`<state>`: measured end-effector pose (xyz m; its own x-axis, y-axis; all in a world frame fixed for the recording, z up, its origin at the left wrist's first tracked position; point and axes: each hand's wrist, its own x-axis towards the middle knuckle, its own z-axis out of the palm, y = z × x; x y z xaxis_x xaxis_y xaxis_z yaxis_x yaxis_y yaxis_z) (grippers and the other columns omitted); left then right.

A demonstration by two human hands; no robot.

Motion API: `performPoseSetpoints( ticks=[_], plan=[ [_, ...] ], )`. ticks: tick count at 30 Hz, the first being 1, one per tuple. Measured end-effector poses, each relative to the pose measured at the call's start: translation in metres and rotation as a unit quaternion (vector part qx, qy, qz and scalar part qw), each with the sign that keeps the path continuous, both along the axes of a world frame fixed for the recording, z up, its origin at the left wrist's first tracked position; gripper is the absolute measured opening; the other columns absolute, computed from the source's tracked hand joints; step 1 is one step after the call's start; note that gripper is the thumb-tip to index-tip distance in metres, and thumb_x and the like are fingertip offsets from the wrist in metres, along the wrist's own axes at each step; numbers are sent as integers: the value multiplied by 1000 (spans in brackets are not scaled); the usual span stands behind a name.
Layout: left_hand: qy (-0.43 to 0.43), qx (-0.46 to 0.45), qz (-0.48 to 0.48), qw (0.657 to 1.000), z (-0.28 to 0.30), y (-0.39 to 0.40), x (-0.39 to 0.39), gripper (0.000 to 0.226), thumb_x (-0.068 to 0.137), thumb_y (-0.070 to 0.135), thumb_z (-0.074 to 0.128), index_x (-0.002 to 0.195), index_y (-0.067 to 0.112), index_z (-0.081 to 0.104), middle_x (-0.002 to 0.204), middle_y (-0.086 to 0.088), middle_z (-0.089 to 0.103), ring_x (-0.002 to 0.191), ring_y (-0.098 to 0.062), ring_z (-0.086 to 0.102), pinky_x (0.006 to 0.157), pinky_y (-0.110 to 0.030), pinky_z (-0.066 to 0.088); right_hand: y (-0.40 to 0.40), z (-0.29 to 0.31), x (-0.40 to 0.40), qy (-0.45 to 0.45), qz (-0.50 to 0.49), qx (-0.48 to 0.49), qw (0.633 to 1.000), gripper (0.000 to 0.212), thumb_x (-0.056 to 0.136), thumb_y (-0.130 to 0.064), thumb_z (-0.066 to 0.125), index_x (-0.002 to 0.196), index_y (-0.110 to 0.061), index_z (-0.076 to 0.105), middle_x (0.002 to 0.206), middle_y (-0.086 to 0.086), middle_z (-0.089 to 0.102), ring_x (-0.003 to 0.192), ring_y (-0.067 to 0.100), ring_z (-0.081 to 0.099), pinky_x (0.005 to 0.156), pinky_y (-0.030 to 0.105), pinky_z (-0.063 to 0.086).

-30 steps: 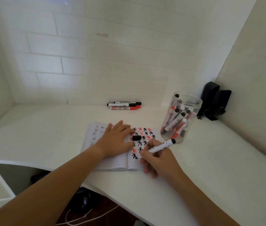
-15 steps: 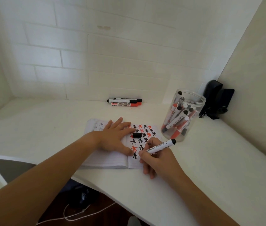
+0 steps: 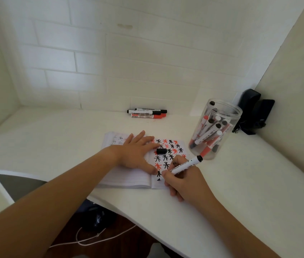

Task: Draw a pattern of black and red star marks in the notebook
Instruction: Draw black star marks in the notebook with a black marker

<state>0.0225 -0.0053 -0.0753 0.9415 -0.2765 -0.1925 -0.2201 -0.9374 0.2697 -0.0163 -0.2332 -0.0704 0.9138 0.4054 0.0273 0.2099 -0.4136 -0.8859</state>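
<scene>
Near frame centre on the white worktop (image 3: 240, 183), left hand (image 3: 138, 153) flat on open white notebook (image 3: 128, 180), right hand (image 3: 182, 180) gripping black-capped white marker (image 3: 185, 165), now lower, adding another bottom-row black star.

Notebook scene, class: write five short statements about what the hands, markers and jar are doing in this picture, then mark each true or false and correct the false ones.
1. The right hand holds a black-capped marker over the right page of the notebook. True.
2. The left hand is lifted clear of the notebook. False: it rests flat on the open pages.
3. A loose black cap lies on the page among the stars. True.
4. The clear jar is empty. False: it holds many markers.
5. The spare markers by the wall lie to the right of the jar. False: they lie to its left.
</scene>
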Motion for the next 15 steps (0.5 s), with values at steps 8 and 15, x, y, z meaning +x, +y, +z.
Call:
performPoseSetpoints(
  ticks=[8, 15],
  plan=[
    [0, -2, 2, 1000, 0, 0, -1, 113, 64, 83, 51, 158, 41, 5, 167, 12, -11, 149, -15, -27, 120, -46, -19, -1, 2, 0, 1, -21, 10, 1000, 22, 95, -14, 67, 89, 0, 52, 63, 21, 68, 39, 21, 52, 38, 25, 42],
    [-4, -8, 2, 1000, -1, 1, 0, 124, 50, 92, 40, 158, 42, 6, 167, 13, -10, 150, -14, -27, 120, -47, -18, 1, 0, 2, -3, -17, -17, 1000, 19, 94, -14, 67, 90, -4, 52, 68, 17, 71, 44, 20, 56, 38, 23, 41]
  ],
)
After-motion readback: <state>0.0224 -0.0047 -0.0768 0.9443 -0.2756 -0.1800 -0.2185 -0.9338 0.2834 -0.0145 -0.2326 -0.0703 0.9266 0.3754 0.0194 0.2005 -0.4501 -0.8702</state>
